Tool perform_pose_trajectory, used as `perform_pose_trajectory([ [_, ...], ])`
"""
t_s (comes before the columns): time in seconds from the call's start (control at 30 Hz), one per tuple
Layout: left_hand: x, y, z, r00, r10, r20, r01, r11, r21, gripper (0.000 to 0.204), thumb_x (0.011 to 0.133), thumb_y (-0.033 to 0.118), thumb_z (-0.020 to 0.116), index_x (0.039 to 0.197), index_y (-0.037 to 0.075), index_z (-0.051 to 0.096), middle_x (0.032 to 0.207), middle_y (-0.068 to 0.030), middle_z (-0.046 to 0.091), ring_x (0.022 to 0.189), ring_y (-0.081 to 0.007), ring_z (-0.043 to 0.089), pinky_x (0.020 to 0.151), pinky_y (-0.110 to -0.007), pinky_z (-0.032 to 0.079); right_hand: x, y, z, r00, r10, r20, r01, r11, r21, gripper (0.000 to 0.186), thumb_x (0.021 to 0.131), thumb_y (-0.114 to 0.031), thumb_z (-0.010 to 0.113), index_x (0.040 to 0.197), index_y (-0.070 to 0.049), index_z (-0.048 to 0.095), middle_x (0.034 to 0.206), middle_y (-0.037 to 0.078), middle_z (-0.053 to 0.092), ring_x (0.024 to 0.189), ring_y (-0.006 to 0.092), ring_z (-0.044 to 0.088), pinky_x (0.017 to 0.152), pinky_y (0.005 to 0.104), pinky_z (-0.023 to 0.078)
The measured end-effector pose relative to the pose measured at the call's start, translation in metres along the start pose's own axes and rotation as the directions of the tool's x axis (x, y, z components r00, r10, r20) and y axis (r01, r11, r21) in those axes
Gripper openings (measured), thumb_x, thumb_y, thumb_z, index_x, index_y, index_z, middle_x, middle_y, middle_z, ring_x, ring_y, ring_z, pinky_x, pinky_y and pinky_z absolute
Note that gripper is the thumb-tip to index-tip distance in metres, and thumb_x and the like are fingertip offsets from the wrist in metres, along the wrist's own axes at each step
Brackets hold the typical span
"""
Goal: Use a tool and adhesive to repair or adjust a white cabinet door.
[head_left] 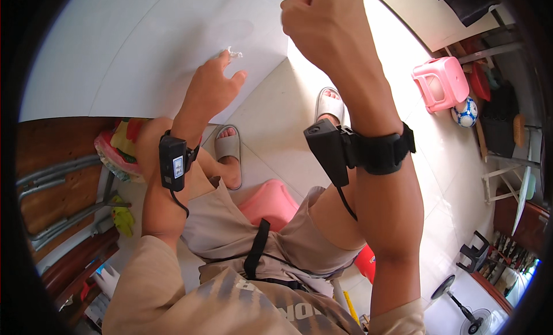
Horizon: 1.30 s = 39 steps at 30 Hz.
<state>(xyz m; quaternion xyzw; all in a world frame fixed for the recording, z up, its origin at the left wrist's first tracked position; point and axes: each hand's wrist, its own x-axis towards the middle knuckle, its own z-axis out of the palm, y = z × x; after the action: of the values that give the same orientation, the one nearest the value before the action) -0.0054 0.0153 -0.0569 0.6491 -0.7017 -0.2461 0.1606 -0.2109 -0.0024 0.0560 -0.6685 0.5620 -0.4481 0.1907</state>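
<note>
My left hand (214, 84) reaches over a white flat surface (144, 58), its thumb spread away from the fingers. Just at its fingertips is a small crumpled white scrap (233, 53), which looks like string or torn tissue; whether the fingers touch it is hard to tell. Further right and higher, my right hand (322, 18) is closed in a fist near the top edge of the picture. Its fingertips are turned away and partly cut off, so anything inside them is hidden. Both wrists carry a black strapped device (174, 162) with a cable.
I sit with legs apart on a pink stool (269, 203), grey slippers (228, 145) on the tiled floor. At right are another pink stool (440, 84), a blue-and-white ball (464, 112) and a fan (473, 320). Metal tubes (63, 173) line the left side.
</note>
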Motion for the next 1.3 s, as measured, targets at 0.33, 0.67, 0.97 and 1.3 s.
perform_pose_trajectory([
  [0.33, -0.002, -0.008, 0.005, 1.0, -0.006, 0.022, 0.005, 0.999, 0.038, 0.063, 0.09, 0.027, 0.067, 0.138, -0.012, 0.054, 0.128, -0.0316, 0.065, 0.121, -0.0428, 0.063, 0.102, -0.043, 0.052, 0.007, 0.006, 0.026, 0.991, -0.116, 0.072, 0.119, 0.992, -0.039, 0.023, 0.085, -0.004, 0.053, 0.07, 0.012, 0.06, 0.064, 0.034, 0.06, 0.063, 0.0446, 0.067, 0.057, 0.0478, 0.05],
  [0.67, -0.001, 0.0, 0.015, 0.996, 0.029, 0.08, -0.036, 0.996, 0.08, 0.064, 0.09, 0.027, 0.067, 0.139, -0.011, 0.053, 0.121, -0.0323, 0.067, 0.113, -0.0434, 0.066, 0.097, -0.045, 0.054, -0.002, 0.019, 0.032, 0.669, -0.643, 0.373, 0.721, 0.438, -0.538, 0.018, 0.082, -0.003, 0.059, 0.072, 0.011, 0.065, 0.076, 0.034, 0.066, 0.076, 0.0443, 0.071, 0.071, 0.0478, 0.056],
  [0.97, -0.007, 0.013, 0.016, 0.99, 0.01, 0.143, -0.036, 0.984, 0.176, 0.056, 0.091, 0.028, 0.066, 0.13, -0.011, 0.058, 0.112, -0.033, 0.069, 0.106, -0.0455, 0.068, 0.091, -0.048, 0.055, -0.021, 0.0, 0.051, 0.98, -0.115, 0.161, 0.113, 0.993, 0.023, 0.015, 0.077, -0.003, 0.062, 0.07, 0.01, 0.064, 0.072, 0.032, 0.066, 0.07, 0.0447, 0.069, 0.066, 0.0479, 0.056],
  [1.3, 0.009, -0.025, 0.06, 0.954, 0.298, 0.032, -0.298, 0.932, 0.208, 0.024, 0.089, 0.024, 0.067, 0.1, 0.003, 0.071, 0.094, -0.024, 0.073, 0.086, -0.0437, 0.069, 0.073, -0.049, 0.057, -0.03, -0.005, 0.067, 0.979, -0.138, 0.148, 0.125, 0.988, 0.095, 0.011, 0.072, -0.004, 0.065, 0.069, 0.007, 0.064, 0.068, 0.029, 0.064, 0.064, 0.0453, 0.067, 0.061, 0.0479, 0.056],
])
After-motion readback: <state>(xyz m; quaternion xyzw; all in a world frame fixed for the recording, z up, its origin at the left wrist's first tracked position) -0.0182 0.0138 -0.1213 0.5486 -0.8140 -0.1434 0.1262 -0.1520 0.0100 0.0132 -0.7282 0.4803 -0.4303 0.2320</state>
